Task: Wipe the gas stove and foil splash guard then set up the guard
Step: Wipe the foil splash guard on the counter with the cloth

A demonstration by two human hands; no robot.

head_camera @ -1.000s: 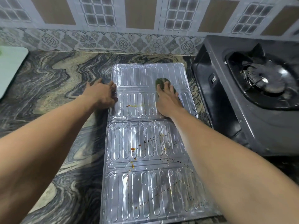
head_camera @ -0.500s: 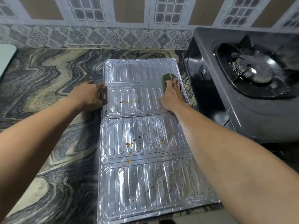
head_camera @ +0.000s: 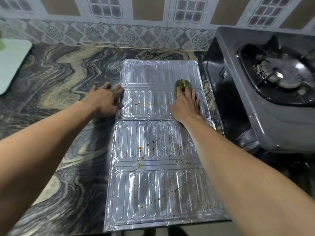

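The foil splash guard lies flat on the marbled counter, ribbed and silver, with red and brown splatter on its middle and near panels. My right hand presses a green scrub pad flat onto the guard's far right part with straight fingers. My left hand rests on the guard's left edge, fingers spread, holding it down. The black gas stove stands to the right of the guard, its burner in sight.
The marbled counter stretches left of the guard. A pale green board lies at the far left edge. A patterned tile wall runs behind. The guard's near end reaches the counter's front edge.
My right hand with the pad has slid from the guard's middle toward its right side. The left hand stays on the left edge. The camera view has shifted a little.
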